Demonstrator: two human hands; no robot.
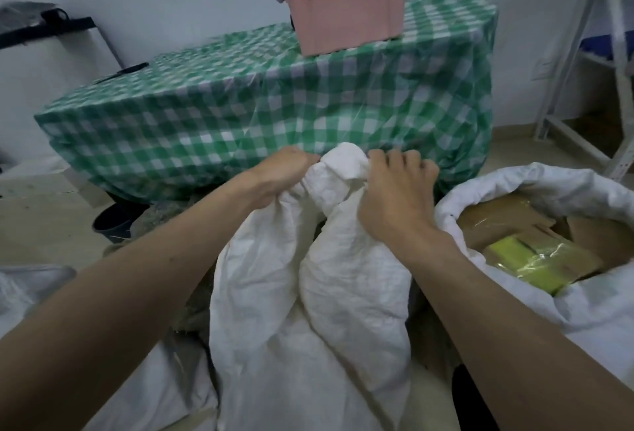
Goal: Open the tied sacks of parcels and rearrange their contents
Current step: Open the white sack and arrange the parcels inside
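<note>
A white woven sack (308, 293) stands in front of me, its top bunched into a knot (343, 163). My left hand (278, 180) grips the gathered fabric on the knot's left side. My right hand (394, 197) grips the fabric on its right side, fingers curled over the top. To the right an open white sack (514, 183) shows brown cardboard parcels (497, 218) and a yellow-green parcel (535, 259) wrapped in clear film.
A table under a green checked cloth (260, 111) stands just behind the sack, with a pink plastic crate (346, 8) on it. A white metal shelf frame (583, 87) is at the right. More white sacking (31, 286) lies at the left. A dark pot (116, 221) sits under the table.
</note>
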